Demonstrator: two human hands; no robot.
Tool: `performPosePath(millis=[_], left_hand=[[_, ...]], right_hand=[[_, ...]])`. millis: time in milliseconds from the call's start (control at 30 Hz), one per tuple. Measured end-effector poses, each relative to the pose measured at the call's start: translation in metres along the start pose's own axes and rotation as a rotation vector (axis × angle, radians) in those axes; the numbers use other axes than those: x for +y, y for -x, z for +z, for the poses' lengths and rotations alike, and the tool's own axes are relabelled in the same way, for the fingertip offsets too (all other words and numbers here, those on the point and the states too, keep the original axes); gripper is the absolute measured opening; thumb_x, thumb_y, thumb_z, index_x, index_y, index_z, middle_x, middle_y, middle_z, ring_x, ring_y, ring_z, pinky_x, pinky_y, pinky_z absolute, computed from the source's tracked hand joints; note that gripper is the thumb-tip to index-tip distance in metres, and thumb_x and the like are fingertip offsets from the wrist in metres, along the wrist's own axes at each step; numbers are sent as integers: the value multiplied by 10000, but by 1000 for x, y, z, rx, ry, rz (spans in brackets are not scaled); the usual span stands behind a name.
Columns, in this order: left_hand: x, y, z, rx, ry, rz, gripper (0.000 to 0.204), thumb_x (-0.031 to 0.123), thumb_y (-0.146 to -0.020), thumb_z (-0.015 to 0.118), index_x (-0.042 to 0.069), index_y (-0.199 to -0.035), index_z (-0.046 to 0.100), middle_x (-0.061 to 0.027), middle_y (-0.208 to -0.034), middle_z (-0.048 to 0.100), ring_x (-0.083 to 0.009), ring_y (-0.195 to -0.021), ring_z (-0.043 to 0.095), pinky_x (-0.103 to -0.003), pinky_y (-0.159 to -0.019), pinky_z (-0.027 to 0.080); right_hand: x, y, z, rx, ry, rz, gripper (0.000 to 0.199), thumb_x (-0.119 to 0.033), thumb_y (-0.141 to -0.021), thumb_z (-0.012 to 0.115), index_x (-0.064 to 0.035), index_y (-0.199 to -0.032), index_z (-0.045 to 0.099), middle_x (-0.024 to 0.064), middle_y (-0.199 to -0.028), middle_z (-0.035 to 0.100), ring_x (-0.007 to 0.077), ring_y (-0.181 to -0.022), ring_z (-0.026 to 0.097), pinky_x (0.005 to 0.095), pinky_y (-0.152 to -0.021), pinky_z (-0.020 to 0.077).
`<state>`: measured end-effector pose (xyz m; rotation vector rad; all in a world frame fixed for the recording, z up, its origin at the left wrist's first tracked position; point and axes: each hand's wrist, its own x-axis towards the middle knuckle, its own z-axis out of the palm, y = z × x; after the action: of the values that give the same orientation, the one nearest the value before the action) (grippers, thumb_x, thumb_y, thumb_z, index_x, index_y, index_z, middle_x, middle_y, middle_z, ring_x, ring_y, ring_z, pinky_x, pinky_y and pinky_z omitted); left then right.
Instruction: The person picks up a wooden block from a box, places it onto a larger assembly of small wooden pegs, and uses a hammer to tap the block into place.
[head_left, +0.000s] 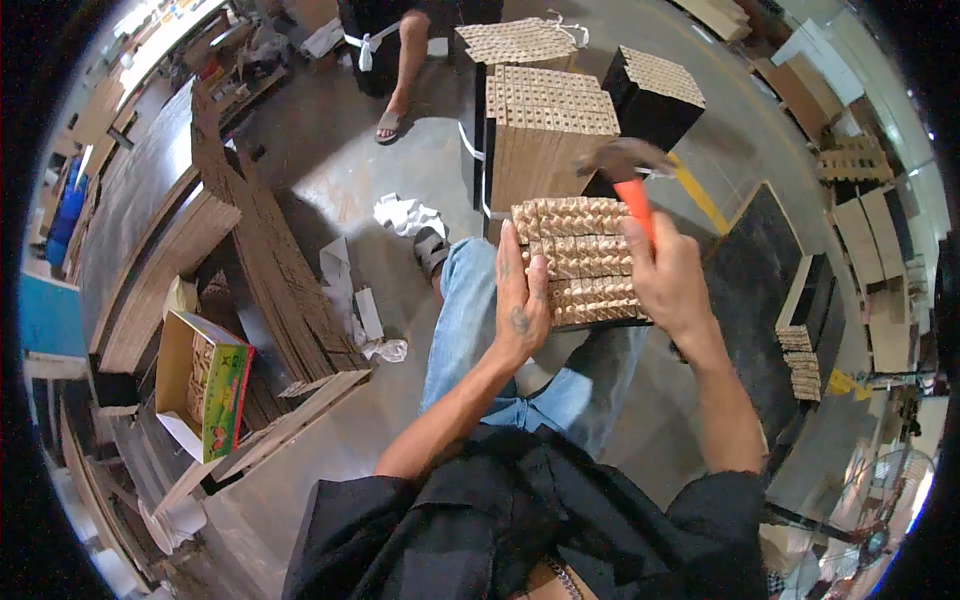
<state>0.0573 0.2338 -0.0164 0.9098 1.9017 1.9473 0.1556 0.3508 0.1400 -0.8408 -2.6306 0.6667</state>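
Observation:
A block of pale wooden pieces (585, 255), packed side by side with rows of rounded pegs or holes on top, stands between my legs. My left hand (520, 305) lies along its left side with the fingers stretched out, and the thumb rests near the top edge. In my right hand (668, 275) is a hammer (637, 205), gripped by its orange handle over the block's right side. Its dark head is raised beyond the block's far right corner and slightly blurred. My right hand hides part of the block's right edge.
Further stacks of holed wooden pieces (555, 100) stand ahead. A green and yellow box (228, 400) of small wooden parts sits at left, beside leaning dark boards (285, 290). Crumpled white paper (408, 215) lies on the floor. Another person's leg (410, 65) shows at the far side.

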Motion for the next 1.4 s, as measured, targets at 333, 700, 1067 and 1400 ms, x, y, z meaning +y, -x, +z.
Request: performPosePath(millis=[333, 700, 1067, 1400], left_hand=[[5, 0, -1, -5, -41, -4, 595, 228, -1019, 399, -79, -1476, 174, -274, -1520, 232, -392, -1420, 220, -422, -1169, 168], [4, -1, 1, -16, -62, 40, 587, 199, -1011, 402, -82, -1473, 172, -281, -1515, 234, -403, -1411, 233, -430, -1164, 184], [8, -1, 0, -15, -62, 32, 586, 200, -1011, 403, -83, -1473, 176, -282, -1513, 238, -402, -1414, 226, -427, -1166, 176], [6, -1, -2, -1, -64, 42, 595, 217, -1014, 413, -89, -1468, 180, -286, -1503, 253, -411, -1402, 241, -432, -1159, 189]], right_hand=[[-15, 8, 7, 79, -122, 10, 330, -288, -995, 490, 18, -891, 557, 262, -713, 604, 457, -694, 609, 483, -599, 456], [-10, 1, 16, 264, -153, 51, 331, -286, -954, 563, 26, -844, 575, 280, -728, 609, 470, -706, 605, 495, -574, 438], [-18, -10, 22, 93, -88, -10, 326, -292, -991, 485, 10, -926, 587, 255, -735, 611, 456, -747, 610, 478, -602, 455], [-26, -6, 28, 164, -132, -12, 386, -358, -989, 477, 18, -941, 550, 277, -757, 603, 468, -714, 600, 523, -615, 441]])
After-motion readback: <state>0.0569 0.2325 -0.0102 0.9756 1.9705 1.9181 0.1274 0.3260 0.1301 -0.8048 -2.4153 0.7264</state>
